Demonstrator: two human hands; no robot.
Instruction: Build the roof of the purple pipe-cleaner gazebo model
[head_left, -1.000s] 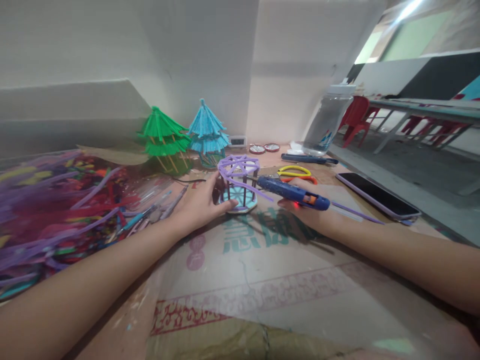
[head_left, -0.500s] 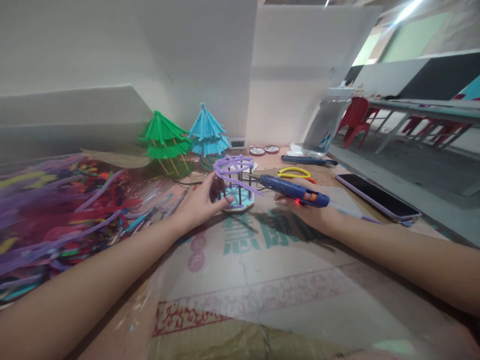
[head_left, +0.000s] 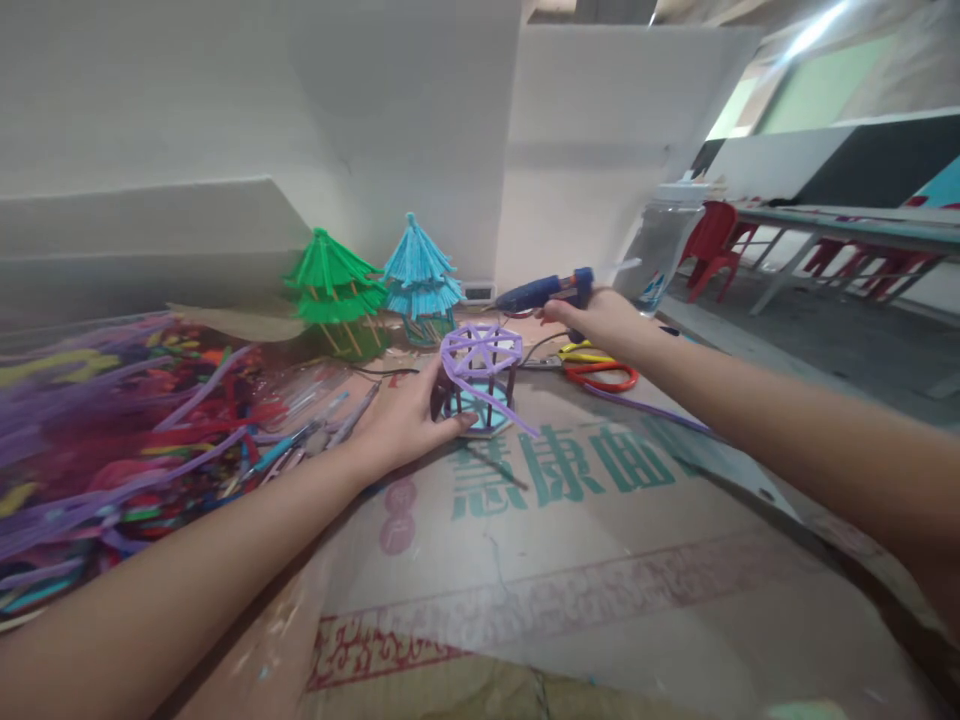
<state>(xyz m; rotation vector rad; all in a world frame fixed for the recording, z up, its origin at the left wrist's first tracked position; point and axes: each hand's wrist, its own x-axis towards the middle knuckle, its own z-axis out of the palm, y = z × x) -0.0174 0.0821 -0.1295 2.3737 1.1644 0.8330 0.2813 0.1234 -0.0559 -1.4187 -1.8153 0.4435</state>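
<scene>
My left hand (head_left: 412,418) grips the base of a small pavilion model (head_left: 481,352), thumb at its front edge. The model has a purple spoked ring on top, dark posts and a light blue base. From its ring a loose purple strip hangs down to the right. A blue glue gun (head_left: 541,292) is in my right hand (head_left: 592,318), held up behind and to the right of the model, its nozzle toward the left. Part of its handle is hidden by my fingers.
Green (head_left: 335,275) and blue (head_left: 420,265) layered-roof models stand behind. A heap of colourful pipe cleaners (head_left: 112,440) covers the left side. Scissors with orange and yellow handles (head_left: 600,375) lie under my right forearm; a clear bottle (head_left: 664,245) stands at back right.
My right hand has lifted the glue gun up and back, away from the model. The model, still in my left hand, appears slightly lower and further right in view.
</scene>
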